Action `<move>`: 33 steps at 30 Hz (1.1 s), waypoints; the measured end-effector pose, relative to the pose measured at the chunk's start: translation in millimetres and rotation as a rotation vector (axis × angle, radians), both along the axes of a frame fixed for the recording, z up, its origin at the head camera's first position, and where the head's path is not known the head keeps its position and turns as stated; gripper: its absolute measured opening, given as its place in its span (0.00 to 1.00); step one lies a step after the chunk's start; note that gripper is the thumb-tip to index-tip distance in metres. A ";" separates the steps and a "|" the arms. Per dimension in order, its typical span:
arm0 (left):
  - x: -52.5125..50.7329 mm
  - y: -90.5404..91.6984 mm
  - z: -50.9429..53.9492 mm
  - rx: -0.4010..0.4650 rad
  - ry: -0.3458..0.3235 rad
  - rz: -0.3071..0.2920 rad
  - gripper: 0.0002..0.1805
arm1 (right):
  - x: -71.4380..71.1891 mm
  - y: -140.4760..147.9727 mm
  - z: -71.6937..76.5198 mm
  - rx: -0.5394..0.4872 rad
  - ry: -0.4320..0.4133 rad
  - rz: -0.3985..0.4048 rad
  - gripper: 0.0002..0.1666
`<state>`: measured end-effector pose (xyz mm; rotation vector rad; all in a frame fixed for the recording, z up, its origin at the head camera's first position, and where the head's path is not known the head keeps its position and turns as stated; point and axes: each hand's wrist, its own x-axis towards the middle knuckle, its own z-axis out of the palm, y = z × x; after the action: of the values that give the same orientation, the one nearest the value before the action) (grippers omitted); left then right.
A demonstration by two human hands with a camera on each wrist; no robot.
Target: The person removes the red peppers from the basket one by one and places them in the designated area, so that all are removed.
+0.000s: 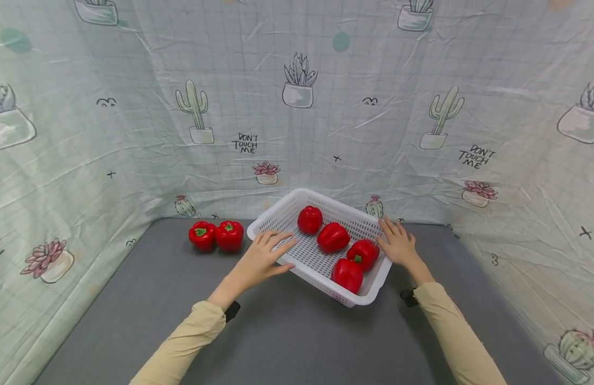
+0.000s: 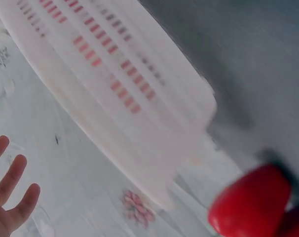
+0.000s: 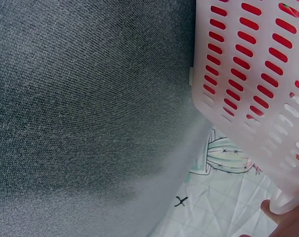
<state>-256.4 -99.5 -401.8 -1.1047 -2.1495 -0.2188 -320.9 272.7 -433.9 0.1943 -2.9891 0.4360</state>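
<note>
Beige sleeves (image 1: 181,342) lay nearest me; the left hand (image 1: 260,260) hung spread and empty, the right hand (image 1: 399,244) rested straight-fingered against the white basket (image 1: 321,280) between them, which seemed light and stiff, best gripped at opposite ends.

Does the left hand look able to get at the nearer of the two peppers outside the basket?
Probably yes: the left hand is open and seems to hold nothing, and only table shows between it and that pepper; the basket stands beside, not across the way.

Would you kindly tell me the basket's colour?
The basket is white; the head view shows it best.
</note>
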 end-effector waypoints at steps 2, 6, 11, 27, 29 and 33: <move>0.4 8.9 -1.1 -0.006 -0.015 -0.007 0.32 | -0.6 0.2 -0.7 -0.003 -0.002 -0.001 0.34; 1.2 24.6 -4.4 0.006 -0.059 -0.020 0.31 | -1.6 0.1 -1.1 -0.005 -0.006 0.002 0.34; 2.6 43.9 -7.6 0.020 -0.104 -0.045 0.31 | 1.3 -1.4 2.6 0.000 -0.011 0.004 0.34; -5.0 94.0 -17.2 -0.002 -0.247 -0.102 0.30 | 2.7 0.8 0.0 -0.086 0.012 0.019 0.35; -6.6 98.3 -17.8 -0.009 -0.261 -0.104 0.29 | 3.5 -1.1 1.3 -0.072 0.006 0.011 0.34; -9.9 105.1 -17.5 -0.036 -0.275 -0.107 0.28 | 3.9 -2.3 2.4 -0.027 -0.015 0.002 0.34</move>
<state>-266.4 5.6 -419.3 -1.2739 -2.3435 -0.4033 -317.0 270.4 -431.4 0.1929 -2.9965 0.4801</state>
